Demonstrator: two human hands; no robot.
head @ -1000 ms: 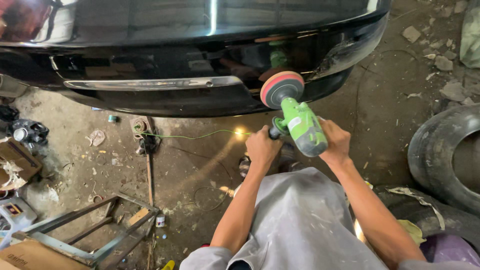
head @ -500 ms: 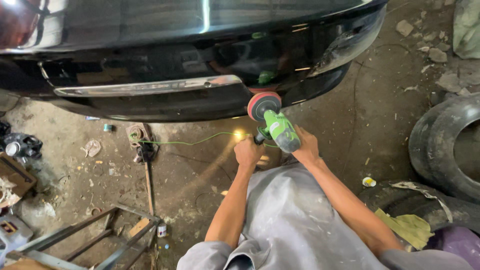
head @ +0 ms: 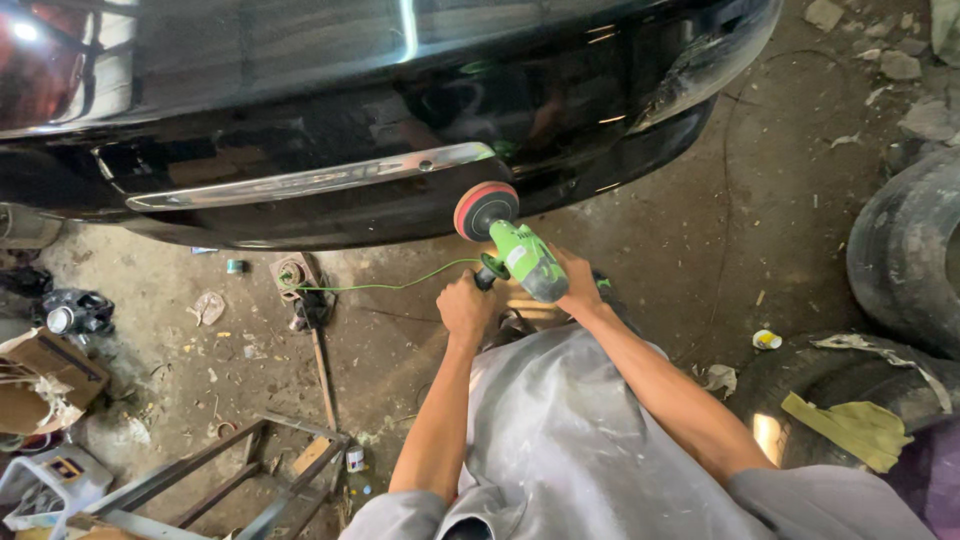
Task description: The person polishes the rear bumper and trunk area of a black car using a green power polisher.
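Now both hands press polisher against bumper edge — floor beneath.

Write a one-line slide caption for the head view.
Both hands, left hand and right hand, grip a green polisher, its red-rimmed pad against a glossy black car bumper.

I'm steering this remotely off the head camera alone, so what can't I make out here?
- Head view: where the pad meets the bumper is hidden by the pad itself; contact cannot be told.
- Left hand covers the side handle of the polisher; the right hand covers its rear.
- The bumper runs off the top and left edges.
- The tyre is cut by the right edge.
- The small can is too small to identify.
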